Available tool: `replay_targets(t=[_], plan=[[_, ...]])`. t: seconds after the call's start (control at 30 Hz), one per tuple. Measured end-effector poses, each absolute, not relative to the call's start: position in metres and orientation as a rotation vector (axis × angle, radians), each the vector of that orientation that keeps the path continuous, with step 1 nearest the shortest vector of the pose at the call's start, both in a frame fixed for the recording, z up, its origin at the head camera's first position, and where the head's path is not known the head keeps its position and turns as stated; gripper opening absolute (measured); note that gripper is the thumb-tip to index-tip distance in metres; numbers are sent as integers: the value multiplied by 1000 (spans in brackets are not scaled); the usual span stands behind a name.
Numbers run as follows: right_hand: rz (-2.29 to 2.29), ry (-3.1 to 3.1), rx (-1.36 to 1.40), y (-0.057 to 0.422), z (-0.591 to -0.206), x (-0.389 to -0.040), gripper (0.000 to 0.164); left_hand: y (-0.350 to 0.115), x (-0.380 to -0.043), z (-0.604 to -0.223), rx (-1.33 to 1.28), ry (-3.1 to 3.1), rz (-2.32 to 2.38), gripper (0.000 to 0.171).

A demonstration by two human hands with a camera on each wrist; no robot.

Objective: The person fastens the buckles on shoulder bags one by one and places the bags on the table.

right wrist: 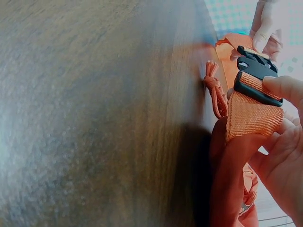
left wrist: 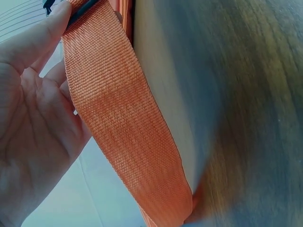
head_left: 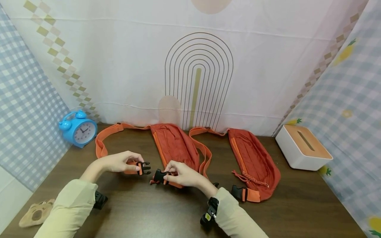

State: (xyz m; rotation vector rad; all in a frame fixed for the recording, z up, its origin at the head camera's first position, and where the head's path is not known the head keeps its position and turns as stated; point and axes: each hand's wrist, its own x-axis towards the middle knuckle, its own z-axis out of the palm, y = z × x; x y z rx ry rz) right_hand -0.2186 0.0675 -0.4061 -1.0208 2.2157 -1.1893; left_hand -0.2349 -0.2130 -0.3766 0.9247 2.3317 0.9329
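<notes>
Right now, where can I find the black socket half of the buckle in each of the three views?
Head: the socket half lies at centre, pinched by the right hand.
Left wrist: not in it; only the strap and the left hand show.
Right wrist: upper right, on orange webbing.
Shared landmark: the dark wooden table.

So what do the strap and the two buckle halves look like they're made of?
Strap: woven webbing, likely nylon or polyester; a ribbed weave shows up close, matte orange. Buckle halves, pronged and socket: apparently moulded black plastic, smooth with a slight sheen.
</notes>
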Motion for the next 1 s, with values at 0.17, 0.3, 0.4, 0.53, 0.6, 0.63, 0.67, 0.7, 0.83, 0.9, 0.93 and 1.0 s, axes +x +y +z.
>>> replay_targets(t=[0.17,0.3,0.4,0.53,0.6,0.63,0.67,0.7,0.83,0.9,0.93,1.0], plan=[[-1192,2222,-1049,66,-406,-219,12,-211,-234,-376,930,2334,907,20],[-1177,2246,-1059,63,-409,-219,10,-209,-233,-375,923,2345,868,21],[-1163,2258,-1060,61,-411,-218,10,-208,-232,-374,916,2350,850,20],[-1156,2272,-1055,60,-411,-218,10,-207,-232,-374,920,2331,853,21],[-1155,2277,-1054,59,-411,-218,10,-207,-232,-374,924,2316,860,22],[-1155,2279,-1054,59,-411,-218,10,-207,-232,-374,926,2311,861,22],[-1155,2280,-1054,59,-411,-218,10,-206,-233,-374,933,2311,857,22],[-1157,2280,-1054,59,-411,-218,10,-206,-233,-373,932,2309,852,21],[-1159,2285,-1046,60,-411,-218,10,-203,-233,-374,956,2316,827,17],[-1151,2295,-1045,61,-411,-218,10,-201,-234,-375,960,2309,828,15],[-1147,2300,-1045,61,-411,-218,10,-201,-234,-375,967,2306,830,15],[-1136,2309,-1050,61,-411,-218,10,-200,-235,-375,974,2296,840,15]])
